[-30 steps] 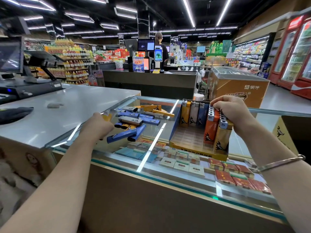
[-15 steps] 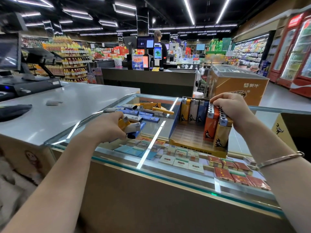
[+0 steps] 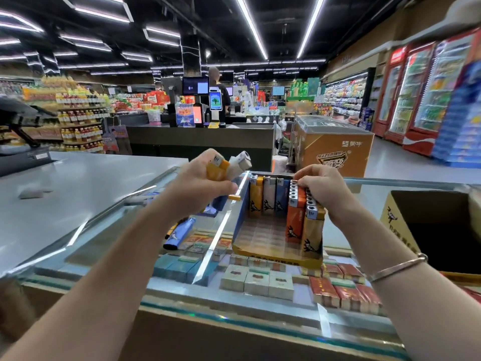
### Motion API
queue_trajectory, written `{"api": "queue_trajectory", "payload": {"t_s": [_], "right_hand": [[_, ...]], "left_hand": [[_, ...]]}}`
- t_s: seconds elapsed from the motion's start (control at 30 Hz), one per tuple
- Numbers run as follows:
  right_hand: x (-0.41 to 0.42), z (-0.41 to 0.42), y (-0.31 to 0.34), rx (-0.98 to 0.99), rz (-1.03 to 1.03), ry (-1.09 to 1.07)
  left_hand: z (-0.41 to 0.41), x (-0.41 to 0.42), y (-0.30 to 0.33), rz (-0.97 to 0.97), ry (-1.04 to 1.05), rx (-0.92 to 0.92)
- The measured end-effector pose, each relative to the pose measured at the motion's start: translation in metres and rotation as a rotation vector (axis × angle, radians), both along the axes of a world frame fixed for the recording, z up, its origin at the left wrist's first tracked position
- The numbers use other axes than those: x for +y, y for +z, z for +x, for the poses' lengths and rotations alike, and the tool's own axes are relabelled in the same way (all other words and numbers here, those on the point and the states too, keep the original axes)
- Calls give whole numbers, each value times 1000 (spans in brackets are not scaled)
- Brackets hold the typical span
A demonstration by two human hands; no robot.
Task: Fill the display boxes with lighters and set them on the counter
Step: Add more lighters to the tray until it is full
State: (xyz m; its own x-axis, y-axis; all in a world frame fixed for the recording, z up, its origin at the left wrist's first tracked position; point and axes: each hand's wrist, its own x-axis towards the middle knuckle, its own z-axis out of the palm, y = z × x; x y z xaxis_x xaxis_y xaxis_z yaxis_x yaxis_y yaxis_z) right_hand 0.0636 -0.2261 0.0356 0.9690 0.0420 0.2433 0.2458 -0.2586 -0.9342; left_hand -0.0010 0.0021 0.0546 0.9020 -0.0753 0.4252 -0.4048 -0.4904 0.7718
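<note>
Supermarket checkout aisle under strip lights, fridges along the right wall, a glass counter (image 3: 161, 259) in the foreground with cigarette packs (image 3: 257, 281) shelved beneath the pane. Resting on that glass, toward its right half: a yellow cardboard display box (image 3: 276, 257), open-topped, partly filled. Along its far wall, three upright lighters (image 3: 268, 198) in orange, white and blue; along its right wall, a packed row (image 3: 299, 212) of orange and yellow ones, metal caps up; the near-left floor of the box bare. Right hand (image 3: 325, 188) curled over the tops of that row, fingertips pressing the caps together, steadying them against the wall. Left hand (image 3: 197, 188) raised above the glass just left of the box, gripping a small bundle of lighters (image 3: 226, 166), a yellow one and a white one poking out above the fist. Loose on the pane near the left hand: a blue lighter (image 3: 179, 234) lying flat, and a yellow one (image 3: 234, 197) partly hidden. At the right edge of the counter, an open brown carton (image 3: 398, 217), inside dark. Judged by look: light, rigid plastic bodies, smooth and likely slippery on glass, prone to toppling like dominoes in a half-empty box. Best taken by the flat sides mid-body, several at once, caps all one way, then lowered upright against the standing row. Box itself thin card, likely to flex; best lifted from both ends or under the base.
</note>
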Motion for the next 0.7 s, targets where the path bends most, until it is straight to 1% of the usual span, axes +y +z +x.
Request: {"api": "queue_trajectory", "payload": {"t_s": [0.1,0.23,0.33,0.4,0.47,0.53,0.7], "right_hand": [[-1,2,1,18,-8,20],[-1,1,1,-13,-112,15],[0,-1,4,-192,-237,-53],[2,-7,10,-342,-221,-56],[5,-14,18,-435,-154,92],[8,-21,22,-459,-128,253],[11,-23,18,-444,-192,347]], "left_hand": [[16,-17,1,-20,-50,-68],[35,-36,-2,-120,-100,-112],[46,-46,-10,-237,-144,-106],[51,-48,-17,-259,-179,-110],[52,-47,-22,-232,-225,-131],[49,-45,-25,-231,-265,-147],[44,-44,-29,-234,-304,-131]]}}
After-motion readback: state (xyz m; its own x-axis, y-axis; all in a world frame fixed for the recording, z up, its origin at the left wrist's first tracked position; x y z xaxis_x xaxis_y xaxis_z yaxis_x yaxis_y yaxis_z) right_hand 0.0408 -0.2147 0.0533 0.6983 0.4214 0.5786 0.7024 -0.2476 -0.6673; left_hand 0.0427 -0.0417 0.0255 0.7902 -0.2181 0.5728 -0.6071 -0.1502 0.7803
